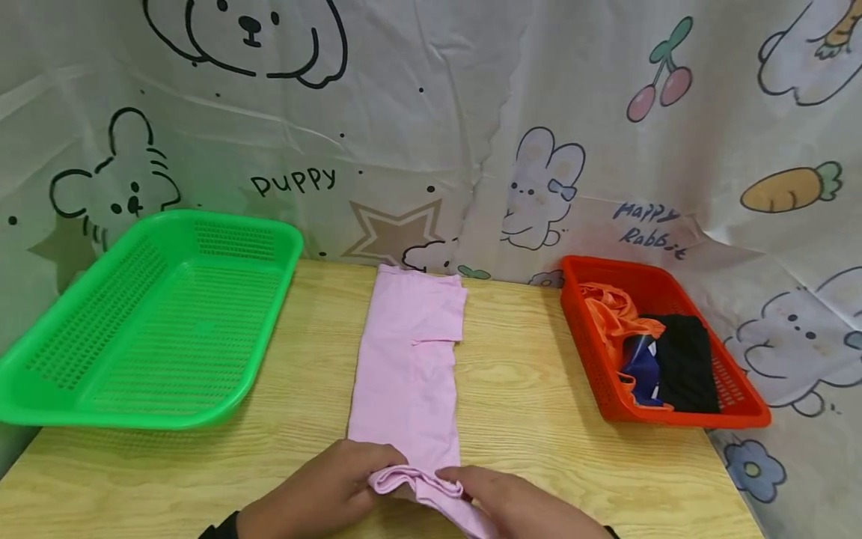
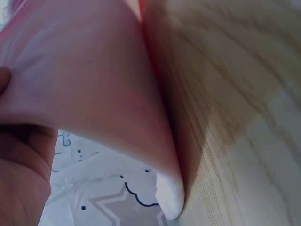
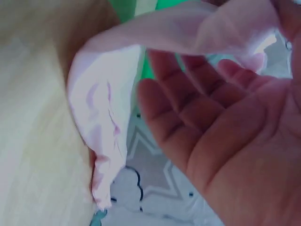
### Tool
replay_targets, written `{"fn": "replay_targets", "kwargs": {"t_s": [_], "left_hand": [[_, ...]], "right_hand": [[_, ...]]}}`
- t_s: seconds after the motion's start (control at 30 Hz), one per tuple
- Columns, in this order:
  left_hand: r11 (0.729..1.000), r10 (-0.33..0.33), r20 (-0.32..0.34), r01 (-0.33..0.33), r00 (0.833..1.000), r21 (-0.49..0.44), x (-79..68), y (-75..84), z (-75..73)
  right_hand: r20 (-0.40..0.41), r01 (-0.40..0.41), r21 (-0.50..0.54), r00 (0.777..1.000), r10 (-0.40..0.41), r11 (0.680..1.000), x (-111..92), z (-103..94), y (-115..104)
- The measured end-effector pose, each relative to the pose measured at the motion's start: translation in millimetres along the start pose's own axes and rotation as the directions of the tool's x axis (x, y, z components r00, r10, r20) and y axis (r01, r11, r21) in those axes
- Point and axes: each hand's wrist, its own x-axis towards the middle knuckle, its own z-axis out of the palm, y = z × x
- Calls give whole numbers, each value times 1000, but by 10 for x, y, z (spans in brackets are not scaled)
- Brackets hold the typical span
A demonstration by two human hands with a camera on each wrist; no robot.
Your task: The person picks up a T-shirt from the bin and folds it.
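A pink garment, folded into a long narrow strip, lies lengthwise on the wooden table. Its near end is lifted and doubled back, showing several layers at the edge. My left hand grips the left corner of that end. At the right corner my right hand pinches the cloth. The left wrist view shows the raised pink cloth sloping down to the tabletop. Seen from the right wrist, the fingers lie beneath the cloth, whose far part rests on the table.
At the left stands a green plastic basket with nothing in it. A red basket at the right holds orange cloth, dark blue cloth and black cloth. A printed curtain hangs behind the table.
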Motion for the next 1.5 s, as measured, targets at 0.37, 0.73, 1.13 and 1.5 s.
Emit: {"fn": "replay_targets", "kwargs": {"t_s": [0.37, 0.73, 1.13, 1.5], "left_hand": [[959, -259, -5, 256, 966, -117, 171, -197, -460], [405, -883, 59, 820, 465, -404, 423, -1219, -271], [858, -349, 26, 309, 937, 411, 56, -637, -264], [830, -275, 176, 141, 945, 540, -17, -575, -155]], "right_hand": [[-412, 78, -11, 908, -75, 997, 444, -369, 118], [-460, -351, 234, 782, 421, 907, 1529, -388, 1013], [-438, -85, -353, 895, -84, 932, 900, -116, 526], [-270, -39, -493, 957, -110, 869, 761, 111, 602]]}}
